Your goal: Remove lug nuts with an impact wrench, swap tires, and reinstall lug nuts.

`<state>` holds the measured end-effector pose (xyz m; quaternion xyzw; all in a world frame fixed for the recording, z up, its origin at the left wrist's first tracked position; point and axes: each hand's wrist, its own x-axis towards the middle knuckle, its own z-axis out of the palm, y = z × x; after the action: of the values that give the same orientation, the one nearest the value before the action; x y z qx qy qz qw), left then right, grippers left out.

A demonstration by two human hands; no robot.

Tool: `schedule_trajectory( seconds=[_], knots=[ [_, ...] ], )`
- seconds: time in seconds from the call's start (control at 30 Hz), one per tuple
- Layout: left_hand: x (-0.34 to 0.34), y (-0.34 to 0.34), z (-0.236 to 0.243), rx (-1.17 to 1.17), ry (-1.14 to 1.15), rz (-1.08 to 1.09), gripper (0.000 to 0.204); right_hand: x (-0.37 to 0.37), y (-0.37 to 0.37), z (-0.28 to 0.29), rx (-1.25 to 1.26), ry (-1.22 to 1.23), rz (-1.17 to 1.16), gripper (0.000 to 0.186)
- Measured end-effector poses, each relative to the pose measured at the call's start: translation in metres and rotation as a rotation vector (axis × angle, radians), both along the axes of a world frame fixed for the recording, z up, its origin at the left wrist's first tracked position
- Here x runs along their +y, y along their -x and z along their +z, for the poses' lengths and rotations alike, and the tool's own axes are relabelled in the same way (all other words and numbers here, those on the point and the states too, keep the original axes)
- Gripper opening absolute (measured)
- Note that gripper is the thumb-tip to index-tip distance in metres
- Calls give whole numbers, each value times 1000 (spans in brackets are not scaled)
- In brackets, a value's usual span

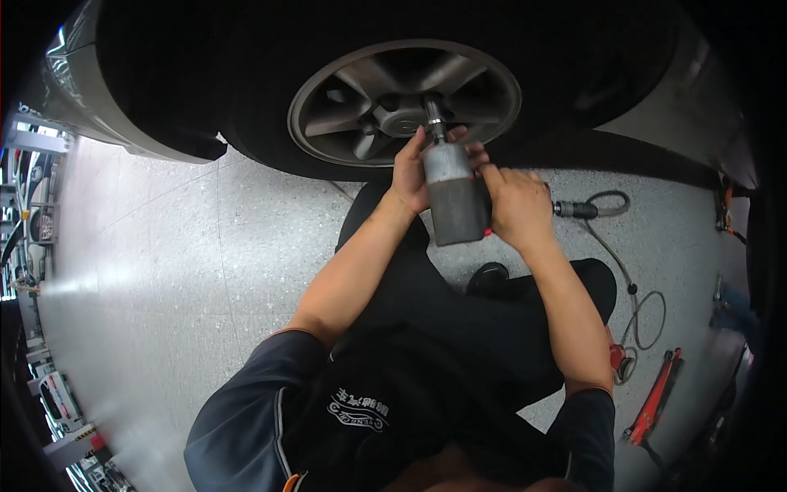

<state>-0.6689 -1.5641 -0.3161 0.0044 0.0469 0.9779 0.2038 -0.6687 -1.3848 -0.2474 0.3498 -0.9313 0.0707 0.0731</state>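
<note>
An air impact wrench (456, 205) with a grey metal nose and a dark body is held between my hands, low in front of a car wheel (318, 127). Its socket (434, 113) reaches into the wheel's centre, beside the hub cap, at a lug nut position; the nut itself is hidden. My left hand (412, 170) cradles the nose from the left, with fingertips showing on its far side. On the other side, my right hand (522, 203) wraps round the handle, which it mostly hides. A hose fitting (574, 209) sticks out to the right of that hand.
Dark tyre and car bodywork overhang the wheel. An air hose (611, 250) trails in loops over the speckled floor (164, 246) at my right. Farther right lies a red long-handled tool (653, 402). Shop equipment lines the far left edge. My bent legs are under the wrench.
</note>
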Motion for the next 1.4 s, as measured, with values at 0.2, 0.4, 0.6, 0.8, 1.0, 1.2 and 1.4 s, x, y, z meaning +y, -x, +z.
schedule_trajectory(
  seconds=[0.2, 0.4, 0.6, 0.8, 1.0, 1.2, 1.4],
  knots=[
    [-10, 6, 16, -165, 317, 47, 31, -7, 5, 7, -132, -65, -26, 22],
    [-10, 14, 8, -154, 289, 38, 31, -7, 12, -5, -119, 108, 0, 21],
    [-10, 15, 3, -89, 332, 62, 28, -7, 10, 3, -144, 34, 6, 31],
    [-13, 7, -11, -92, 216, 61, 40, -11, -13, 6, -112, 9, -2, 35],
    [-39, -66, -25, -191, 244, 182, 41, -29, -52, -14, -209, 51, 161, 24],
    [-90, -55, -34, -229, 385, 180, 42, -78, -53, -31, -246, 44, 127, 22],
    [-97, -49, -24, -444, 713, 213, 38, -81, -57, -41, -252, 1, 138, 28]
  ],
)
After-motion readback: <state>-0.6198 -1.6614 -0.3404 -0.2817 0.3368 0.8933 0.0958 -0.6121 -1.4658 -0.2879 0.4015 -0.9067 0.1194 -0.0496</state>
